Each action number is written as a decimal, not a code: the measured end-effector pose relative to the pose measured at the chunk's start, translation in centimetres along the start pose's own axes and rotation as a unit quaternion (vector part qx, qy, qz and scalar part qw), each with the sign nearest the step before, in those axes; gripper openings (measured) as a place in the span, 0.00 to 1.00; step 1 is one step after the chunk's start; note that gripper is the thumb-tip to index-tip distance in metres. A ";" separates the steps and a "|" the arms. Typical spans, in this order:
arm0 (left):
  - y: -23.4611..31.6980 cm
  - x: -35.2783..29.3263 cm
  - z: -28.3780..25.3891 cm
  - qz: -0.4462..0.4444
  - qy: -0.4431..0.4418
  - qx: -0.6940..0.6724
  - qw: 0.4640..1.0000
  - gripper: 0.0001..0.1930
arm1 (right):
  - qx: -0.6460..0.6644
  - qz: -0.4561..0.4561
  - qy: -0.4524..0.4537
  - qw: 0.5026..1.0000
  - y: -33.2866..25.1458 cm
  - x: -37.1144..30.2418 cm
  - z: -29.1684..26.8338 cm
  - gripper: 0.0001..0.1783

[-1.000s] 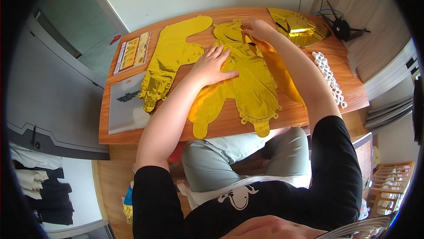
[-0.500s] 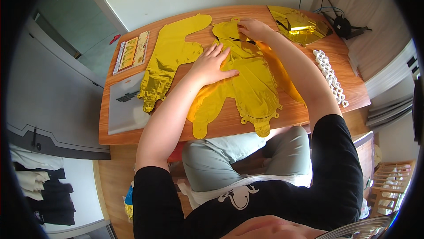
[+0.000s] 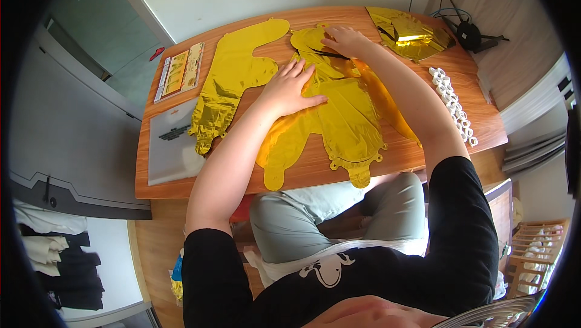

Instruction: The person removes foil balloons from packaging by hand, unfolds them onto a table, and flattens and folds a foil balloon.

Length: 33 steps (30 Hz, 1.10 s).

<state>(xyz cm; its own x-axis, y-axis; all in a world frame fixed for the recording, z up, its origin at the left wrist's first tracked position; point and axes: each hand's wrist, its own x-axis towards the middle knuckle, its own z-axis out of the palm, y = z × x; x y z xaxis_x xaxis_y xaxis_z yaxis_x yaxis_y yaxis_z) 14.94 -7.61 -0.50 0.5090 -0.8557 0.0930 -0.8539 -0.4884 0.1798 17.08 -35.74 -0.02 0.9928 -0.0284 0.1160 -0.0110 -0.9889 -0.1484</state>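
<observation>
A gold foil balloon (image 3: 354, 110), flat and creased, lies in front of me on the wooden table. My left hand (image 3: 293, 89) rests on its left part with the fingers spread and the palm down. At the balloon's far end, my right hand (image 3: 346, 41) bends its fingers over the foil near the right edge and appears to grip it; the fingertips are partly hidden. Beside my left forearm is a second flat gold foil balloon (image 3: 239, 55), curved in shape, with a crumpled near end. Orange-looking foil shows under my right forearm.
More gold foil (image 3: 411, 34) lies at the far right, next to a black device with antennas (image 3: 469, 37). White rings (image 3: 451, 107) stand in rows along the right side. A printed sheet (image 3: 180, 72) and a translucent pouch with dark pieces (image 3: 175, 161) lie at left. The table's edge (image 3: 242, 193) is close to my lap.
My right hand has shifted slightly left on the foil, and the balloon's far end has creased and moved a little. My left hand has stayed in place.
</observation>
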 end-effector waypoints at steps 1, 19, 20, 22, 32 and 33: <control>0.2 0.1 0.0 0.003 0.001 -0.001 1.000 0.56 | -0.001 0.002 0.001 1.000 0.3 -0.2 0.4 0.34; 0.8 0.1 -0.3 -0.004 0.023 -0.005 1.000 0.57 | -0.085 0.038 -0.023 0.995 -0.6 -1.5 0.2 0.43; 0.8 0.1 -0.4 -0.002 0.029 -0.019 0.999 0.57 | -0.095 0.044 -0.027 0.994 -0.6 -1.5 0.2 0.43; 0.5 0.0 -0.4 -0.001 0.033 -0.032 0.999 0.58 | -0.103 0.049 -0.033 0.993 -1.0 -1.5 0.1 0.44; -0.1 -0.4 -0.3 -0.004 -0.003 0.001 1.000 0.59 | -0.084 0.047 -0.048 0.994 -2.1 -1.2 0.0 0.42; -0.3 -0.6 -0.3 -0.006 -0.003 0.002 1.000 0.59 | -0.074 0.047 -0.055 0.995 -2.4 -0.9 0.0 0.43</control>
<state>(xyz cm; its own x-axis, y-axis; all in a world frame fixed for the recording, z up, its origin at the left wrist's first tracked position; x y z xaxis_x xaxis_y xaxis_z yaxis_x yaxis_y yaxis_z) 14.95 -6.92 -0.31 0.5193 -0.8503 0.0856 -0.8478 -0.5000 0.1766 16.18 -33.36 0.17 0.9934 -0.1146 -0.0012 -0.1146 -0.9934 -0.0056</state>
